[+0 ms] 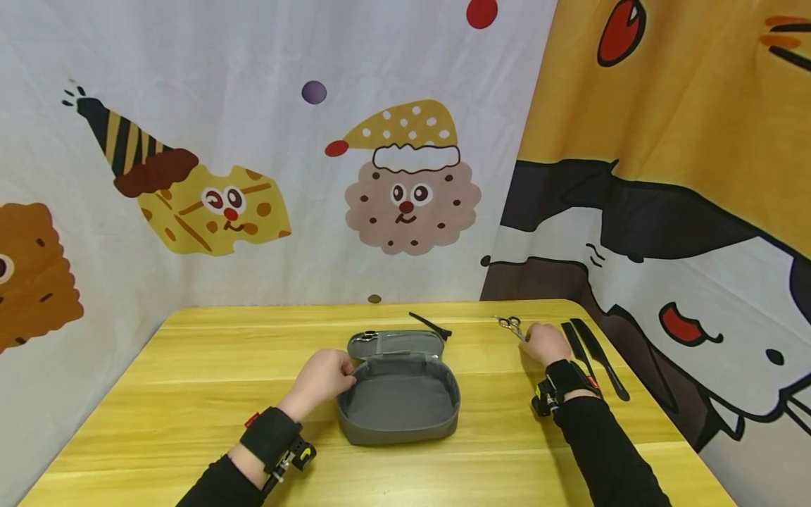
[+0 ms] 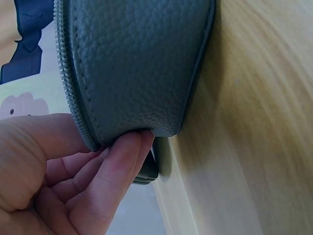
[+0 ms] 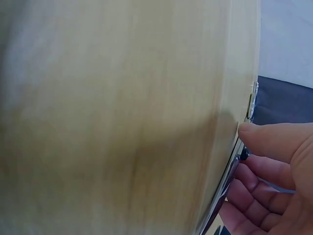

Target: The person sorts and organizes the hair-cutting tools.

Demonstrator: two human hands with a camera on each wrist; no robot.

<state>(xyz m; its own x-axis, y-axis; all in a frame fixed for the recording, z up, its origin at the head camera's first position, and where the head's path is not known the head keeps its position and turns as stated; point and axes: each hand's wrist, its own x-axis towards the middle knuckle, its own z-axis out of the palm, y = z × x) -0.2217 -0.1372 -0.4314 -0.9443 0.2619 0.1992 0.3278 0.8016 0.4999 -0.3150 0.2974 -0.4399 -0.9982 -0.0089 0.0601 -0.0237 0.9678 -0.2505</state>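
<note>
A grey zip case (image 1: 399, 429) lies unzipped on the table, its lid (image 1: 405, 343) folded back away from me. My left hand (image 1: 322, 377) pinches the left side of its rim; in the left wrist view, thumb and fingers meet at the zipper edge (image 2: 68, 73). Tucked in the lid is a pair of scissors (image 1: 365, 337), only its upper part showing. On the right, my right hand (image 1: 546, 343) pinches another pair of scissors (image 1: 510, 324), finger loops pointing away from me. Close up, its metal length (image 3: 222, 188) runs along the tabletop below my thumb.
A black hair clip (image 1: 432, 324) lies behind the case. Two black combs, a shorter one (image 1: 575, 343) and a longer one with a handle (image 1: 598, 358), lie right of my right hand near the table's (image 1: 241, 352) right edge. A printed curtain (image 1: 253, 282) hangs behind.
</note>
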